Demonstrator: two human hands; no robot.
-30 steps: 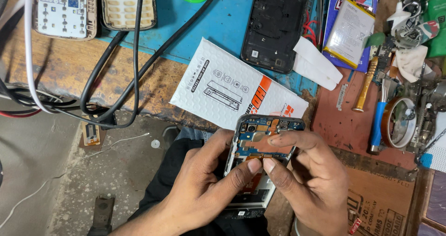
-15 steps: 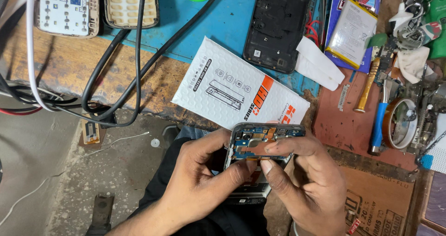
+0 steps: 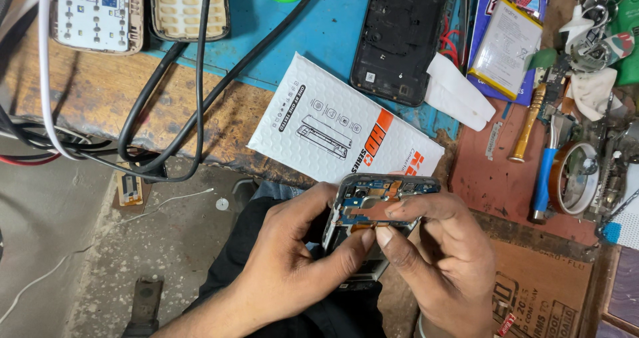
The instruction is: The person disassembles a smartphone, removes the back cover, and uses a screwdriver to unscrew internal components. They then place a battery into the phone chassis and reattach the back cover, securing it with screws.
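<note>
An opened phone with its back cover off, blue board and copper parts showing, is held above my lap. My left hand grips its left edge, thumb pressed against the lower part of the frame. My right hand holds the right side, its index finger lying across the exposed board and its thumb meeting my left thumb below. The lower half of the phone is hidden behind my fingers.
A white padded packet lies on the bench edge just beyond the phone. Farther back are a black phone shell, a flat battery, two keypad handsets, black and white cables, screwdrivers and a tape roll.
The phone has tilted and dropped slightly in my hands. My right index finger has slid across the exposed board and both thumbs have come together under it.
</note>
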